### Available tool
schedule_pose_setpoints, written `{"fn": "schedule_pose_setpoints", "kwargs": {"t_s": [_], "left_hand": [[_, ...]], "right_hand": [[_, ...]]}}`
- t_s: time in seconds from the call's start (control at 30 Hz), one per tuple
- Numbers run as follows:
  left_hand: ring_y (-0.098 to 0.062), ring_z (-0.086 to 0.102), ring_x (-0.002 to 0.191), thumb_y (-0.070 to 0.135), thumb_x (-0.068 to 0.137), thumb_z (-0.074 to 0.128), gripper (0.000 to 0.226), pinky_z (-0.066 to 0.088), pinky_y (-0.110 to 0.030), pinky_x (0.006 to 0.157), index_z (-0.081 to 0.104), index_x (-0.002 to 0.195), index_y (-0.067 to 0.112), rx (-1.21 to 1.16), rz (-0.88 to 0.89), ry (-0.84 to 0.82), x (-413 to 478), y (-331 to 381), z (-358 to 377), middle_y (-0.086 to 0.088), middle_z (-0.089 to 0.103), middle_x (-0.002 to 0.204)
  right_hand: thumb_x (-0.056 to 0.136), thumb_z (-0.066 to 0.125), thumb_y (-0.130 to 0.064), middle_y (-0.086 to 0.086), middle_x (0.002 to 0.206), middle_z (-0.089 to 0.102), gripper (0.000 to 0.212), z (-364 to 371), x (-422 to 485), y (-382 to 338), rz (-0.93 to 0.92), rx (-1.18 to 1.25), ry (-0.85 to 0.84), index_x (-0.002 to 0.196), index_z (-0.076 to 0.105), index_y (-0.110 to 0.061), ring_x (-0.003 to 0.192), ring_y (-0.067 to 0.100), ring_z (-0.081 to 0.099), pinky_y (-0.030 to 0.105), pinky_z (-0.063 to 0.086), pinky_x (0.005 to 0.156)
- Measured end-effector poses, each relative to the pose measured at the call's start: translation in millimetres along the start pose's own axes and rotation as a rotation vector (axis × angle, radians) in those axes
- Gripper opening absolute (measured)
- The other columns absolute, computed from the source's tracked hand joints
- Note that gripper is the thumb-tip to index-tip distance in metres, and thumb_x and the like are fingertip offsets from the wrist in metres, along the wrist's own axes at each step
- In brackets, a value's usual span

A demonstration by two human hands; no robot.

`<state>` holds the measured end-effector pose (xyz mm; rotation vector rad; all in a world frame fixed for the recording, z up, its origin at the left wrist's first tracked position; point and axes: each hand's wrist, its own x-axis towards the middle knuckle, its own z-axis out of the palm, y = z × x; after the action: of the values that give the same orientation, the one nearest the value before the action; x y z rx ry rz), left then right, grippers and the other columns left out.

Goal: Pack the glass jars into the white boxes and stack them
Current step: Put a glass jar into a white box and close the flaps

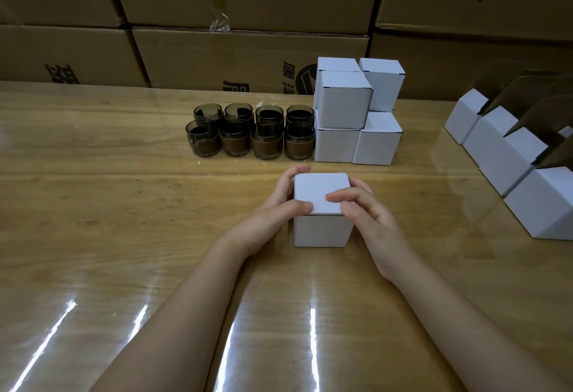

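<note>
A closed white box stands on the wooden table in front of me. My left hand grips its left side, fingers curled round the far top corner and thumb on the lid. My right hand holds the right side, with a finger and thumb lying on the lid. Several dark glass jars stand in two rows behind the box. To their right is a stack of closed white boxes, two levels high. What is inside the held box is hidden.
A row of open white boxes with brown flaps raised runs along the right side of the table. Large brown cardboard cartons form a wall behind the table. The glossy tabletop reflects light near me.
</note>
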<state>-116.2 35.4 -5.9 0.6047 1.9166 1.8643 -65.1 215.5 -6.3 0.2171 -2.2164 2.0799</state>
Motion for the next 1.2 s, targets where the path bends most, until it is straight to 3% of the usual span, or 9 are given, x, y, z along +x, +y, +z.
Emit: {"fn": "schedule_pose_setpoints", "kwargs": {"t_s": [0.1,0.27,0.4,0.5,0.67,0.77,0.97,1.1,1.2], "left_hand": [[0.001,0.054,0.110,0.031,0.073,0.059,0.067,0.043,-0.013,0.086,0.033,0.134,0.039,0.010,-0.002,0.002,-0.2,0.4,0.4,0.010,0.052,0.126],[0.002,0.054,0.109,0.024,0.077,0.053,0.063,0.043,-0.010,0.084,0.032,0.134,0.038,0.022,-0.009,0.014,-0.2,1.6,1.2,0.009,0.050,0.126],[0.000,0.053,0.106,0.026,0.076,0.053,0.059,0.043,-0.011,0.083,0.035,0.130,0.043,0.025,-0.017,0.023,0.1,2.5,2.0,0.010,0.049,0.124],[-0.001,0.052,0.108,0.027,0.076,0.053,0.060,0.043,-0.011,0.083,0.035,0.130,0.044,0.028,-0.021,0.022,-0.7,2.1,1.8,0.010,0.049,0.125],[-0.003,0.052,0.108,0.026,0.075,0.052,0.060,0.043,-0.010,0.081,0.035,0.130,0.043,0.031,-0.010,0.026,-0.6,2.6,2.9,0.008,0.049,0.125],[-0.007,0.050,0.110,0.027,0.075,0.051,0.058,0.043,-0.010,0.081,0.035,0.128,0.045,0.043,-0.006,0.027,-1.0,3.6,2.9,0.007,0.047,0.126],[0.010,0.053,0.092,0.027,0.080,0.046,0.054,0.043,-0.005,0.075,0.034,0.131,0.042,0.077,0.002,0.055,-0.8,5.8,5.5,0.011,0.047,0.120],[0.014,0.053,0.096,0.008,0.096,0.044,0.055,0.041,-0.004,0.077,0.031,0.142,0.036,0.082,0.052,0.086,-1.5,2.4,6.3,0.018,0.048,0.120],[0.018,0.048,0.102,0.009,0.099,0.042,0.037,0.036,-0.002,0.083,0.053,0.125,0.034,0.149,0.107,0.129,-4.1,1.6,8.7,0.018,0.049,0.122]], "right_hand": [[0.087,0.054,-0.021,-0.013,0.135,0.041,0.015,0.3,0.9,1.1,-0.006,-0.020,-0.008,0.092,0.068,-0.025,0.127,-0.002,0.039,0.003,0.037,0.085],[0.079,0.049,-0.027,-0.018,0.132,0.042,0.022,3.3,1.8,-0.6,0.002,-0.007,0.002,0.089,0.068,-0.031,0.120,-0.015,0.039,0.001,0.034,0.084],[0.076,0.052,-0.025,-0.016,0.125,0.054,0.037,6.0,2.6,3.1,0.071,0.148,0.022,0.109,0.063,-0.038,0.118,0.001,0.049,0.017,0.041,0.090],[0.076,0.054,-0.023,-0.010,0.123,0.059,0.051,6.0,3.1,2.7,0.085,0.211,0.029,0.125,0.054,-0.034,0.115,0.010,0.054,0.027,0.045,0.094],[0.075,0.053,-0.020,-0.006,0.128,0.057,0.053,7.6,2.5,1.2,0.078,0.227,0.055,0.126,0.055,-0.034,0.118,0.013,0.054,0.032,0.045,0.098],[0.077,0.053,-0.016,-0.006,0.127,0.057,0.052,6.6,2.5,1.4,0.053,0.239,0.043,0.123,0.056,-0.039,0.113,0.009,0.056,0.028,0.047,0.090],[0.083,0.052,-0.010,-0.018,0.113,0.064,0.045,4.4,3.2,3.4,0.007,0.204,0.007,0.115,0.061,-0.041,0.103,0.000,0.059,0.015,0.048,0.078],[0.093,0.056,-0.009,-0.008,0.138,0.049,0.024,0.3,1.2,7.9,-0.008,0.105,0.017,0.104,0.063,-0.029,0.118,-0.005,0.051,0.010,0.044,0.085],[0.082,0.060,-0.026,-0.003,0.142,0.043,0.017,-5.1,1.7,5.8,-0.051,0.010,-0.017,0.098,0.066,-0.025,0.112,-0.010,0.053,0.009,0.043,0.085]]}}
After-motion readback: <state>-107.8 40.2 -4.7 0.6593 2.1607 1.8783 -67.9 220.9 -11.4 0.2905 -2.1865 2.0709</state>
